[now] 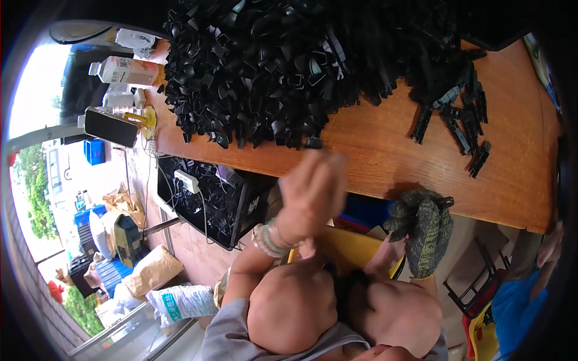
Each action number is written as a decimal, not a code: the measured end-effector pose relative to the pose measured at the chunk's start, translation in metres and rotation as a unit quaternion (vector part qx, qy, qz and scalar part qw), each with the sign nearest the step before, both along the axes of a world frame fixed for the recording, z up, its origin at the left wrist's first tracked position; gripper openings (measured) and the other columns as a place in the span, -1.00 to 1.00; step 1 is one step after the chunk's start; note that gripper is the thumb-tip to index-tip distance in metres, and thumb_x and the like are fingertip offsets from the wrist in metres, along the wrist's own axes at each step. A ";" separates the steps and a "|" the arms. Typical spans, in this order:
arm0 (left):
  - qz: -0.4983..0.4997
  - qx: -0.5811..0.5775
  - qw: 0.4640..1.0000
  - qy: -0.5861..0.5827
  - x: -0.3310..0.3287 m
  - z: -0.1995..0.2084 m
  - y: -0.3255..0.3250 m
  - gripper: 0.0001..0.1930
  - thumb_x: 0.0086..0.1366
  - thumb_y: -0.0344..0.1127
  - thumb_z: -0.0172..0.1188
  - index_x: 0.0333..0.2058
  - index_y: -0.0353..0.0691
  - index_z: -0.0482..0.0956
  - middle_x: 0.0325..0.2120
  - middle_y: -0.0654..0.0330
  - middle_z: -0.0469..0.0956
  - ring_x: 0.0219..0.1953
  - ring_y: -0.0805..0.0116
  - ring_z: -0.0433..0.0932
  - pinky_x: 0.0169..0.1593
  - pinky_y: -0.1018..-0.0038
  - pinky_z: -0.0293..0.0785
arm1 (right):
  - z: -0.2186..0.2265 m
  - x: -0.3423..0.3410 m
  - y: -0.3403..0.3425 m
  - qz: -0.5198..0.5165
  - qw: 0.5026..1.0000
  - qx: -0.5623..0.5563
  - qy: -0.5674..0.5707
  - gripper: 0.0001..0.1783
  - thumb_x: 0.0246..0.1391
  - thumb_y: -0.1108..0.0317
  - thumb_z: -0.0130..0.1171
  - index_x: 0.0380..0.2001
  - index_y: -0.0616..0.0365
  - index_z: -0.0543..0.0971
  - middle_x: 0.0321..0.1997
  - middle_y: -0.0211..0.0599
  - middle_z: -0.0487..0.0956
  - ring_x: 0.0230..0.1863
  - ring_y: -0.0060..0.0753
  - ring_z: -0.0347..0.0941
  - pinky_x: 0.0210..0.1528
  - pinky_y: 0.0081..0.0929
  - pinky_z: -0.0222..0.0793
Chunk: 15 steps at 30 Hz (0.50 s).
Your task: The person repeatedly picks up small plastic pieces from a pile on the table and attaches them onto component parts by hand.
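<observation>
A big heap of black plastic parts (253, 72) covers the far side of the wooden table (373, 156). Just in front of the heap's near edge is my left hand (316, 189), bare, with beaded bracelets at the wrist. Motion smears its fingers, so I cannot make out whether anything is in them. My right hand (424, 231) wears a dark grey-green knitted glove and is at the table's front edge. Its fingers are curled, and a small black plastic part (447, 201) sticks out beside the fingertips. Several long black pieces (460, 129) lie apart from the heap at the right.
Below the table's left side sits a black crate (226, 222) of parts with a white power strip (186, 180). A phone (111, 127) on a yellow stand and a bottle (126, 70) stand left. Between my legs is a yellow container (346, 246); another person (524, 310) is at right.
</observation>
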State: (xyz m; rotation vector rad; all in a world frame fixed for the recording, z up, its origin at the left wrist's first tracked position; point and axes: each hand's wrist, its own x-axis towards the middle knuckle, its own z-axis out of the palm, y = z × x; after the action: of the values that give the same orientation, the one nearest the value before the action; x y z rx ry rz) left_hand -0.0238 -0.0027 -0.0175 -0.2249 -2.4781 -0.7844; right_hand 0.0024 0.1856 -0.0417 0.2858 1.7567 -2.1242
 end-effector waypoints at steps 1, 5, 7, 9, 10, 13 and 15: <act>0.050 -0.032 0.996 -0.065 0.001 0.006 -0.009 -0.76 -0.03 -0.59 0.16 -0.32 -0.26 0.52 -0.53 0.19 0.38 -0.60 0.29 0.43 -0.62 0.47 0.31 | 0.000 -0.001 0.000 0.000 1.000 0.008 -0.001 -0.73 0.09 0.41 0.04 -0.14 0.29 0.50 -0.31 -0.17 0.57 -0.48 -0.45 0.44 -0.44 -0.56 0.33; 0.025 -0.161 0.984 -0.076 -0.011 0.008 -0.031 -0.69 -0.12 -0.60 0.13 -0.30 -0.23 0.51 -0.51 0.19 0.31 -0.57 0.30 0.41 -0.57 0.45 0.33 | -0.001 -0.004 0.001 0.004 1.000 0.020 -0.002 -0.73 0.09 0.41 0.05 -0.14 0.28 0.50 -0.30 -0.17 0.58 -0.46 -0.42 0.45 -0.40 -0.53 0.33; 0.016 -0.173 0.982 -0.079 -0.015 0.009 -0.032 -0.69 -0.13 -0.59 0.12 -0.30 -0.25 0.51 -0.51 0.19 0.30 -0.57 0.29 0.39 -0.57 0.45 0.32 | -0.001 -0.006 0.001 0.008 1.000 0.024 -0.002 -0.73 0.09 0.41 0.05 -0.15 0.28 0.50 -0.30 -0.16 0.58 -0.44 -0.40 0.45 -0.38 -0.52 0.33; 0.006 -0.183 0.980 -0.081 -0.017 0.008 -0.030 -0.69 -0.14 -0.59 0.11 -0.31 -0.26 0.50 -0.52 0.20 0.29 -0.58 0.29 0.38 -0.58 0.44 0.31 | 0.000 -0.008 0.003 0.010 1.000 0.029 0.000 -0.73 0.09 0.41 0.05 -0.15 0.28 0.51 -0.29 -0.16 0.58 -0.43 -0.38 0.46 -0.36 -0.51 0.33; 0.001 -0.156 0.985 -0.069 -0.016 0.008 -0.029 -0.70 -0.13 -0.61 0.12 -0.32 -0.27 0.49 -0.51 0.18 0.31 -0.56 0.27 0.40 -0.57 0.46 0.33 | 0.002 -0.008 0.003 0.011 1.000 0.029 -0.002 -0.73 0.08 0.41 0.05 -0.15 0.28 0.51 -0.29 -0.16 0.58 -0.42 -0.38 0.46 -0.35 -0.50 0.33; -0.032 -0.017 0.998 -0.058 -0.014 0.007 -0.014 -0.73 -0.07 -0.64 0.11 -0.31 -0.30 0.47 -0.47 0.17 0.37 -0.52 0.30 0.44 -0.54 0.49 0.37 | 0.006 -0.007 0.004 0.014 0.999 0.034 -0.005 -0.73 0.08 0.40 0.06 -0.15 0.28 0.51 -0.29 -0.15 0.58 -0.40 -0.35 0.46 -0.33 -0.49 0.34; -0.059 0.095 0.992 -0.057 -0.010 0.005 0.000 -0.75 -0.02 -0.65 0.10 -0.30 -0.31 0.46 -0.45 0.17 0.41 -0.51 0.34 0.47 -0.52 0.51 0.39 | 0.009 -0.009 0.004 0.016 0.999 0.039 -0.006 -0.73 0.08 0.40 0.06 -0.15 0.27 0.51 -0.28 -0.15 0.58 -0.39 -0.33 0.47 -0.31 -0.47 0.34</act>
State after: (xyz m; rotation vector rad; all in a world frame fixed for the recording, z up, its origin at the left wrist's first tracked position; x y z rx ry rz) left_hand -0.0341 -0.0025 -0.0128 -0.2661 -2.4938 -1.1046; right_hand -0.0068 0.1895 -0.0325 0.2897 1.8267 -2.0317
